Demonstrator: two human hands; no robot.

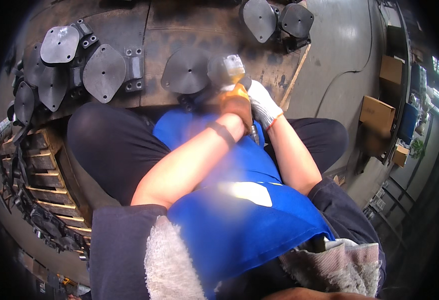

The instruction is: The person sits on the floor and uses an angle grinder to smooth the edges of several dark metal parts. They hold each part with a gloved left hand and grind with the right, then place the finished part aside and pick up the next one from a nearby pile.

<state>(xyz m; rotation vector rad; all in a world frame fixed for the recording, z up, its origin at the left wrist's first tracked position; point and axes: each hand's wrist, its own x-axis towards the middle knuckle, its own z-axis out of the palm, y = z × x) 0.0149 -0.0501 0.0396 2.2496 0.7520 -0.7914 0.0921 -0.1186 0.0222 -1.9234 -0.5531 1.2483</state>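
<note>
My left hand (237,106), in an orange-brown glove, is closed around a hand-held air tool (233,66) with a silver housing and an orange part; a metal fitting shows below its grip. Motion blurs the tool's working end. My right hand (263,104), in a white knit glove with a red cuff, is closed against the tool's right side, its fingertips partly hidden. Just left of the tool lies a dark lozenge-shaped metal plate part (187,71) with a small centre hole. The tool's blurred end overlaps its right edge in view.
Similar metal parts (104,74) lie on the worn work surface (189,22) at left, with more (260,21) at the far right. A wooden pallet (44,172) with dark castings stands lower left. Cardboard boxes (377,113) and a cable (332,79) are at right.
</note>
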